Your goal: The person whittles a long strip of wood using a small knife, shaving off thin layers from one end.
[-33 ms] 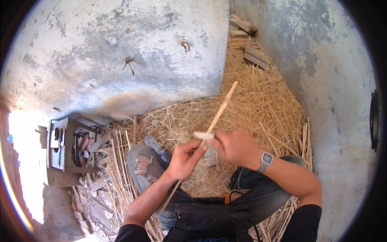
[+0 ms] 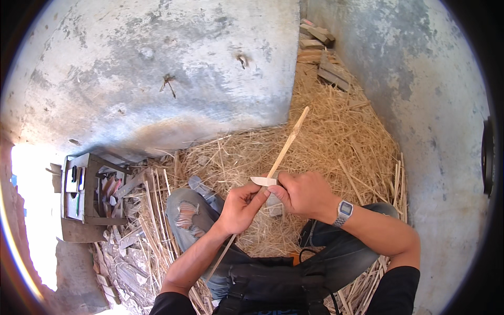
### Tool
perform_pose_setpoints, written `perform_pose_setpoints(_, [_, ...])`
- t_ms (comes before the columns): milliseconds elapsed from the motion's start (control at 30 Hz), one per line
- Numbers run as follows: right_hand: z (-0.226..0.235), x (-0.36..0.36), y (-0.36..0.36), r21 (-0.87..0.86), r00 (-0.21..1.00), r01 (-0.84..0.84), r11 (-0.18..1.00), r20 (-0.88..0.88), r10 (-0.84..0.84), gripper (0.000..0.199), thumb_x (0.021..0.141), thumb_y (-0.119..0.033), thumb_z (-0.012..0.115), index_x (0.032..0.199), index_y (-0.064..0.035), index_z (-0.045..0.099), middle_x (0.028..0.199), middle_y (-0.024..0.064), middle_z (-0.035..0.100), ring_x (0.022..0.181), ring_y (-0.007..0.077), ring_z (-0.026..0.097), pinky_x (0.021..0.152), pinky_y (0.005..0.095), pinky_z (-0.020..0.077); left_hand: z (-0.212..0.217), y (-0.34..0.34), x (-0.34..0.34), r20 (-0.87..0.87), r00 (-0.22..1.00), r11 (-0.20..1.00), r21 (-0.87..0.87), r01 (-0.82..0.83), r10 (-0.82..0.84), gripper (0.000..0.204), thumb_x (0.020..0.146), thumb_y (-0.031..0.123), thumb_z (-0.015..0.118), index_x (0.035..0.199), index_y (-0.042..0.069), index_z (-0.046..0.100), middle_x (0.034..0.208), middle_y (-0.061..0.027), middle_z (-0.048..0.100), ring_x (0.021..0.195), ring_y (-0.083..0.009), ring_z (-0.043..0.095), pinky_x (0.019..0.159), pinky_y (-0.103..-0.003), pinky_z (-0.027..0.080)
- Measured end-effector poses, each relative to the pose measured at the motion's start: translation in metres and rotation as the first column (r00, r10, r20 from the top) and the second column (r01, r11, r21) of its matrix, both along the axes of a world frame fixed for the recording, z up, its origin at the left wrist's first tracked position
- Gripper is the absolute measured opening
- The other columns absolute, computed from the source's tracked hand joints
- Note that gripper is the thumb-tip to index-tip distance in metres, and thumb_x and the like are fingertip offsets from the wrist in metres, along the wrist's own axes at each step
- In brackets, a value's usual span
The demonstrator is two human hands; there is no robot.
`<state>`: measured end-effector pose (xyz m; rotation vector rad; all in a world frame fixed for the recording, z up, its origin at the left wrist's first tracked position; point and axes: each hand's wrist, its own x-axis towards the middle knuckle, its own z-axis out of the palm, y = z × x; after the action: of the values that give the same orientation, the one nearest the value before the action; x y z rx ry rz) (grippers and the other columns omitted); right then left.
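A long, thin bamboo strip [image 2: 289, 140] slants from above my lap up toward the straw, its thin lower end passing beneath my left forearm. My left hand [image 2: 240, 211] is closed around it, thumb and fingers pinching near its middle. In my right hand [image 2: 311, 195], a short knife [image 2: 263, 181] is gripped with its pale blade lying across the strip, just above my left thumb. The knife's handle is hidden inside my right fingers. Both hands nearly meet at the blade, over the gap between my bent knees.
Straw and shavings [image 2: 346, 136] cover the floor in front of me. Loose bamboo strips [image 2: 157, 210] lie at my left. A small wooden stand [image 2: 94, 189] holds several items at the far left. Wood blocks [image 2: 331, 71] sit in the far corner between bare walls [image 2: 173, 63].
The knife blade has turned a little and shows its flat side more clearly, slightly lower on the strip. My right hand has shifted slightly down; my left hand stays in place.
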<state>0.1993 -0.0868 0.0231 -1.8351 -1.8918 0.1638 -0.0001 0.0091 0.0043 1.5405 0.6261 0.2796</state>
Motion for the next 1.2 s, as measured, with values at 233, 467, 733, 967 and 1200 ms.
perform_pose_setpoints(233, [0.007, 0.060, 0.042, 0.178, 0.975, 0.184, 0.967, 0.094, -0.203, 0.046, 0.103, -0.044, 0.050, 0.079, -0.0062, 0.057, 0.055, 0.0129, 0.056, 0.047, 0.0336, 0.058, 0.042, 0.0442, 0.0430, 0.008, 0.000, 0.003, 0.135, 0.988, 0.974, -0.224, -0.040, 0.072, 0.046, 0.103, 0.009, 0.057, 0.145, -0.007, 0.046, 0.072, 0.0072, 0.046, 0.062, 0.0002, 0.038, 0.053, -0.020, 0.032])
perform_pose_setpoints(467, [-0.015, 0.060, 0.041, 0.170, 0.965, 0.144, 0.975, 0.192, -0.176, 0.052, 0.104, -0.048, 0.046, 0.075, -0.0056, 0.055, 0.053, 0.0124, 0.052, 0.043, 0.0308, 0.053, 0.041, 0.0395, 0.0408, -0.003, -0.006, -0.003, 0.130, 0.990, 0.990, -0.131, -0.046, 0.064, 0.046, 0.104, 0.007, 0.052, 0.148, -0.003, 0.043, 0.065, 0.0080, 0.036, 0.050, -0.0013, 0.031, 0.046, -0.022, 0.025])
perform_pose_setpoints(733, [0.011, 0.049, 0.051, 0.205, 0.900, 0.117, 0.972, -0.435, -0.017, 0.059, 0.105, -0.054, 0.040, 0.064, -0.0116, 0.046, 0.049, 0.0008, 0.041, 0.038, 0.0157, 0.038, 0.038, 0.0289, 0.0314, 0.011, 0.004, -0.006, 0.354, 0.934, 0.870, -0.473, 0.138, 0.045, 0.045, 0.107, 0.011, 0.046, 0.149, -0.004, 0.041, 0.060, 0.0062, 0.032, 0.046, -0.0029, 0.028, 0.046, -0.023, 0.027])
perform_pose_setpoints(967, [0.041, 0.114, 0.024, -0.051, -0.097, 0.552, 0.832, -0.995, 0.003, 0.054, 0.104, -0.060, 0.037, 0.070, -0.0186, 0.040, 0.056, -0.0067, 0.033, 0.044, 0.0069, 0.027, 0.038, 0.0233, 0.0219, 0.006, 0.005, -0.029, 0.430, 0.901, 0.838, -0.470, 0.277, -0.058, 0.046, 0.109, 0.016, 0.042, 0.150, -0.003, 0.039, 0.056, 0.0055, 0.030, 0.042, -0.0048, 0.027, 0.043, -0.023, 0.026])
perform_pose_setpoints(1200, [0.019, 0.050, 0.023, 0.122, 0.494, 0.153, 0.981, -0.869, 0.031, 0.042, 0.102, -0.043, 0.056, 0.075, -0.0120, 0.048, 0.059, -0.0066, 0.036, 0.049, 0.0048, 0.029, 0.046, 0.0246, 0.0263, 0.029, 0.017, -0.015, 0.194, 0.981, 0.999, -0.041, -0.011, 0.019, 0.041, 0.108, 0.022, 0.044, 0.140, -0.003, 0.050, 0.055, 0.0052, 0.041, 0.041, -0.0043, 0.037, 0.039, -0.021, 0.031])
